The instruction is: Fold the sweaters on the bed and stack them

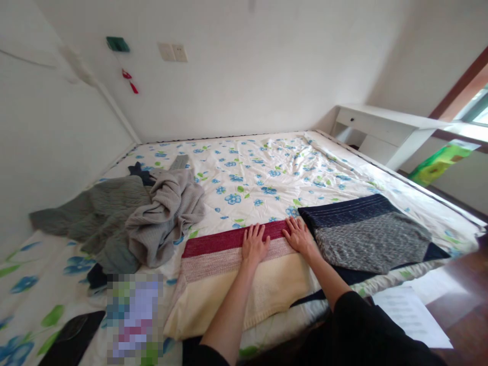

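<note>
Black flat item (pixel 71 339): one, lying at eight o'clock.
Rumpled knits: at least two, heaped toward nine o'clock, grey-green (pixel 110 211) beside beige (pixel 163 218).
Cream-and-burgundy knit (pixel 224 292): one, spread flat at six o'clock, under both palms.
Left hand (pixel 255 245): open, fingers spread across burgundy band.
Right hand (pixel 299 237): open, pressed flat at band's two-o'clock corner.
Navy-and-grey knit (pixel 371 236): one, laid flat at four o'clock.
White desk (pixel 385 122): one, standing at two o'clock.

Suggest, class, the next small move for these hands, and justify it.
Probably slide the left hand outward along the knitted garment's red band, smoothing it: it and the right hand both rest on the band's right half, leaving its left stretch unpressed.
</note>
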